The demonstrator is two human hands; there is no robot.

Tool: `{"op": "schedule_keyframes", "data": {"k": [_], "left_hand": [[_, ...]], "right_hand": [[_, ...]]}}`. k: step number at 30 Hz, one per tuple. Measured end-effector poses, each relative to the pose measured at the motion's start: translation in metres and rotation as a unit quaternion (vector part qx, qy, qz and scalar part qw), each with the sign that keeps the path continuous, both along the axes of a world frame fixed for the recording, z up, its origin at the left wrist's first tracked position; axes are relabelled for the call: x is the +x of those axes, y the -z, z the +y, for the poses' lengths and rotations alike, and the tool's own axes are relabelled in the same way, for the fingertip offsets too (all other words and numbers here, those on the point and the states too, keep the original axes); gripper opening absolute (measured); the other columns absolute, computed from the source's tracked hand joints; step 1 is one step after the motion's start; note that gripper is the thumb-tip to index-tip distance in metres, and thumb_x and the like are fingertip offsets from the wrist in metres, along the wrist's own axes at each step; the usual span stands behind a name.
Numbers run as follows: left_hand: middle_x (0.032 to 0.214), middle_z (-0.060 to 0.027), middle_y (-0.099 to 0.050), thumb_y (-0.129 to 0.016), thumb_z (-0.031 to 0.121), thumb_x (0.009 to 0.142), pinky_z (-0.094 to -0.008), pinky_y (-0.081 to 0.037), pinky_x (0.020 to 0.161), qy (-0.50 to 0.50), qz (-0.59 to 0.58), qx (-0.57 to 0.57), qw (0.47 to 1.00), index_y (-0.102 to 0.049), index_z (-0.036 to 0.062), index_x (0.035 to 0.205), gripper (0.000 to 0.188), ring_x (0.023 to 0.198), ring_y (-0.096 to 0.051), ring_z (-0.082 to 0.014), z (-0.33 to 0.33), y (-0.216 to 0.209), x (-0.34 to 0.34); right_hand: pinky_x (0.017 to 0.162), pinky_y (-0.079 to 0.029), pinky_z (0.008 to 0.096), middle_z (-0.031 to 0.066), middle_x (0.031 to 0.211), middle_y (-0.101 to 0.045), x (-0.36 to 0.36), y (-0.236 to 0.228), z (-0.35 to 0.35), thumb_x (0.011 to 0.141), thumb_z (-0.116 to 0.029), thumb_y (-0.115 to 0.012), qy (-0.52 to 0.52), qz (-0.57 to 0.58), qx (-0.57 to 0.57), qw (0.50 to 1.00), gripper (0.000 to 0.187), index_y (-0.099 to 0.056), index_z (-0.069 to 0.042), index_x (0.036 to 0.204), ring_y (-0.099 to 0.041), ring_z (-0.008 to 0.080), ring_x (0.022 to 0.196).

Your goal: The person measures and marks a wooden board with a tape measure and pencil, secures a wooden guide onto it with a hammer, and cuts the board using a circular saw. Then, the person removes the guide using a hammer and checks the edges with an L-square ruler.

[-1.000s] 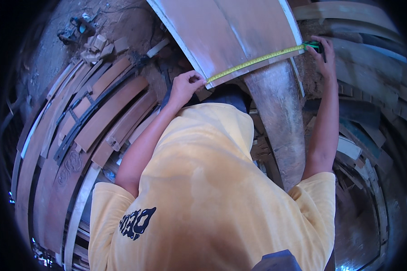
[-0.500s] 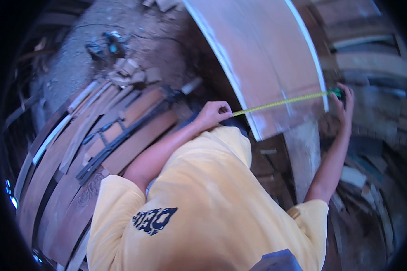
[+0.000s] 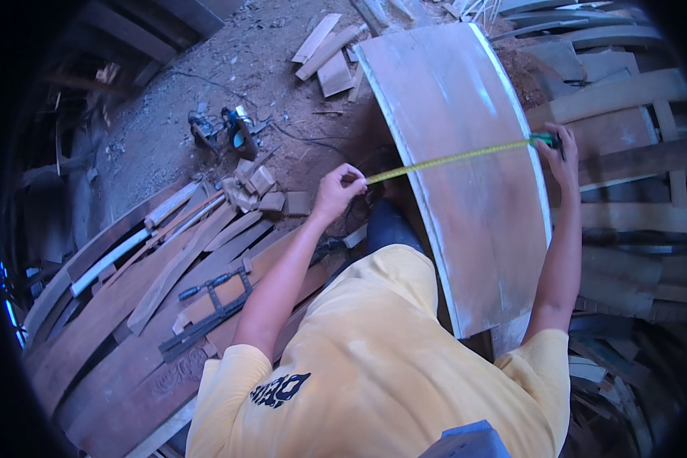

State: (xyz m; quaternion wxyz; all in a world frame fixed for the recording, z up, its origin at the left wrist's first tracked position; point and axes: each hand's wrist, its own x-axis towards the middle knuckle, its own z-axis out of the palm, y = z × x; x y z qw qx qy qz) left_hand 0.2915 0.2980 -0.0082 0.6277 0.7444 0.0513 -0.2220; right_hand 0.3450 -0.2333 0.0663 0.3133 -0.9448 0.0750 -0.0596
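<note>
A yellow tape measure (image 3: 466, 155) is stretched across a wide reddish-brown wooden panel (image 3: 473, 206) with pale edges. My left hand (image 3: 339, 192) pinches the free end of the blade, a little off the panel's left edge. At the panel's right edge, my right hand (image 3: 561, 156) is closed around the green and black tape case (image 3: 546, 140). Between my hands the blade runs taut, slightly higher on the right. The underside of the panel is hidden.
Several boards (image 3: 107, 336) and a black bar clamp (image 3: 214, 309) lie at the left. Wood offcuts (image 3: 263, 183) and power tools (image 3: 237, 130) with a cord rest on the dirt floor (image 3: 160, 107). Stacked planks (image 3: 633, 168) fill the right side.
The tape and both hands have shifted farther up along the panel, away from its near end. My left hand now sits farther out from the panel's left edge. The view has moved too.
</note>
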Motion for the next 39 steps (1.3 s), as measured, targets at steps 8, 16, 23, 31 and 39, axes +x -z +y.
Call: {"op": "schedule_keyframes", "data": {"k": [8,16,23,31,39], "left_hand": [[0.097,-0.0102,-0.071,-0.067,0.006,0.098,-0.0302,-0.062,0.078,-0.085,0.043,-0.003,0.995,-0.064,-0.0005,0.106,0.011,0.086,-0.073,-0.0175,-0.010,0.038,0.206],[0.104,-0.0111,-0.068,-0.068,0.006,0.098,-0.0297,-0.064,0.080,-0.190,0.088,-0.025,0.977,-0.064,-0.0025,0.112,0.017,0.089,-0.072,-0.0172,-0.029,0.053,0.304],[0.103,-0.0111,-0.069,-0.070,0.007,0.097,-0.0281,-0.063,0.081,-0.211,0.134,0.006,0.968,-0.066,-0.0034,0.112,0.019,0.088,-0.071,-0.0160,-0.042,0.041,0.313],[0.096,-0.0094,-0.073,-0.074,0.007,0.095,-0.0259,-0.061,0.078,-0.219,0.125,0.053,0.966,-0.071,-0.0036,0.105,0.015,0.085,-0.071,-0.0122,-0.052,0.034,0.314],[0.096,-0.0089,-0.075,-0.075,0.006,0.094,-0.0251,-0.061,0.077,-0.223,0.094,0.058,0.968,-0.074,-0.0037,0.103,0.014,0.085,-0.071,-0.0113,-0.050,0.040,0.307]], "right_hand": [[0.095,-0.050,0.0365,0.0140,0.115,-0.065,0.260,0.091,-0.046,0.079,-0.027,-0.086,-0.067,0.010,-0.051,0.996,0.050,-0.070,-0.006,0.121,-0.065,0.0267,0.107],[0.097,-0.049,0.0340,0.0109,0.118,-0.065,0.355,0.116,-0.049,0.086,-0.030,-0.083,-0.071,0.101,-0.013,0.992,0.044,-0.070,-0.006,0.121,-0.063,0.0228,0.111],[0.097,-0.048,0.0318,0.0079,0.114,-0.064,0.372,0.099,-0.017,0.087,-0.030,-0.081,-0.115,0.132,0.009,0.985,0.040,-0.071,-0.007,0.118,-0.062,0.0182,0.107],[0.098,-0.048,0.0333,0.0070,0.120,-0.065,0.374,0.107,-0.022,0.087,-0.036,-0.081,-0.097,0.166,-0.010,0.981,0.045,-0.071,-0.011,0.123,-0.063,0.0202,0.109],[0.100,-0.048,0.0324,0.0072,0.121,-0.065,0.373,0.115,-0.013,0.092,-0.036,-0.078,-0.074,0.110,0.035,0.991,0.042,-0.071,-0.011,0.124,-0.063,0.0196,0.114]]}}
